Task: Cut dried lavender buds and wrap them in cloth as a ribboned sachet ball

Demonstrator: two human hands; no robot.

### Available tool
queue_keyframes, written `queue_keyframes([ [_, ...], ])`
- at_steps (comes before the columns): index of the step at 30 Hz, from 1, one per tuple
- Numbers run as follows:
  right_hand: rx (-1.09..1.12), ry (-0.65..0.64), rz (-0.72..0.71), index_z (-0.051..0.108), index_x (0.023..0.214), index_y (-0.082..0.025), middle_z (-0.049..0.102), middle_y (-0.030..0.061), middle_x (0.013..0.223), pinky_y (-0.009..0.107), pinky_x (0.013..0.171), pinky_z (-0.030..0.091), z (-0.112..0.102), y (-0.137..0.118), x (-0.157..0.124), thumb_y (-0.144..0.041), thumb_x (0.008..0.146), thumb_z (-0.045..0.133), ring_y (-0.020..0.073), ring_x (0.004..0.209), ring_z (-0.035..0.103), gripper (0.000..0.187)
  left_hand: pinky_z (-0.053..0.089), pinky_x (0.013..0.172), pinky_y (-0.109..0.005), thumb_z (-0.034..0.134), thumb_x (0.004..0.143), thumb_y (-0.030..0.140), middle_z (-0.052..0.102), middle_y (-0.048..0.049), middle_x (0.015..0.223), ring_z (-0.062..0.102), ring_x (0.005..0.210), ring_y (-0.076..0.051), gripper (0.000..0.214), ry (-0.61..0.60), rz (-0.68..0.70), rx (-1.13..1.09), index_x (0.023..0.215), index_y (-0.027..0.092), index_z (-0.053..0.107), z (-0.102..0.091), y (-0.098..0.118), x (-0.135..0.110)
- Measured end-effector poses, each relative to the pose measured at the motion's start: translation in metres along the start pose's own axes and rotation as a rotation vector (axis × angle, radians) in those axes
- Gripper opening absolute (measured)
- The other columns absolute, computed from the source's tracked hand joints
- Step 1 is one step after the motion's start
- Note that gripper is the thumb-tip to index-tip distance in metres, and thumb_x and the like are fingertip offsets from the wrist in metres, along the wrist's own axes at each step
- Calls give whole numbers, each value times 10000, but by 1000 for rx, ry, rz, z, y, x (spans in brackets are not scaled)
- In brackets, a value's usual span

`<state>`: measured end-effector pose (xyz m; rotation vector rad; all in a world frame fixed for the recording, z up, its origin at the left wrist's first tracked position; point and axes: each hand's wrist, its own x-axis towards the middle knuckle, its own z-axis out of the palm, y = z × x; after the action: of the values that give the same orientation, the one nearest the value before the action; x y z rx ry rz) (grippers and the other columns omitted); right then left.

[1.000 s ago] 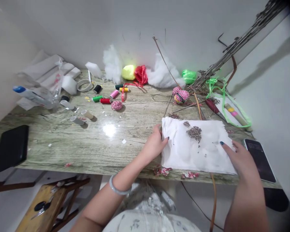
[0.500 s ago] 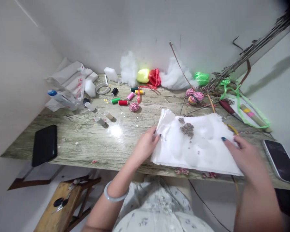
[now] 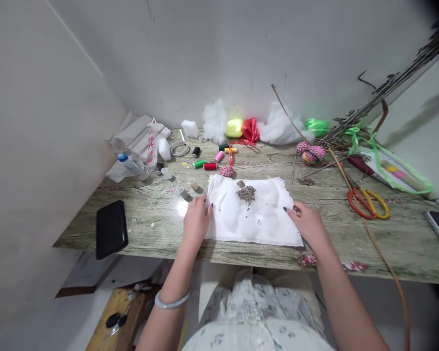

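Note:
A white, lumpy cloth lies on the wooden-topped table, with a small heap of dried brown plant bits near its top middle and a few loose specks below. My left hand pinches the cloth's left edge between thumb and fingers. At the opposite edge, my right hand grips the cloth the same way, fingers partly tucked under it. Orange-and-yellow-handled scissors rest to the right of my right hand. Two small capped containers, a grey one and a cream one, stand just beyond my left hand.
Thread spools, a red-and-white string ball and white stuffing spread along the back. A black phone-like slab overhangs the front edge at left. Dry stems lean across the right, near a craft knife-like tool.
Both hands have brought the cloth leftward across the table, with the plant bits still on it. The scissors now show fully, and the view has shifted.

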<state>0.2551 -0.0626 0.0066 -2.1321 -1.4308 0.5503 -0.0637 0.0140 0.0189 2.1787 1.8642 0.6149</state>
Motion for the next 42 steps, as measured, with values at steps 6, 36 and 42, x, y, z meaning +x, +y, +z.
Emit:
queue_keyframes([
  [6,36,301,-134,536,1193,-214,591,81,1028,322,733,477,-5,-4,-19,-312,813,537,204,866,568,393,423,964,-415,482,877,160,559,-127,1171,496,1100,-263,364,137,251,-86,1240,153,461,-5,13,-25],
  [36,-147,-352,-683,663,908,-238,661,21,930,267,748,451,0,-124,45,-161,815,566,156,802,615,155,422,901,-398,451,854,90,605,-77,989,538,989,-218,220,282,265,-289,1003,189,579,10,2,-21],
  [42,-43,-408,-688,673,1026,-287,668,8,1044,277,790,466,-26,-122,26,-238,865,543,157,861,634,213,416,906,-388,457,847,86,607,-74,989,534,1002,-218,220,269,277,-304,998,191,578,10,2,-19],
])
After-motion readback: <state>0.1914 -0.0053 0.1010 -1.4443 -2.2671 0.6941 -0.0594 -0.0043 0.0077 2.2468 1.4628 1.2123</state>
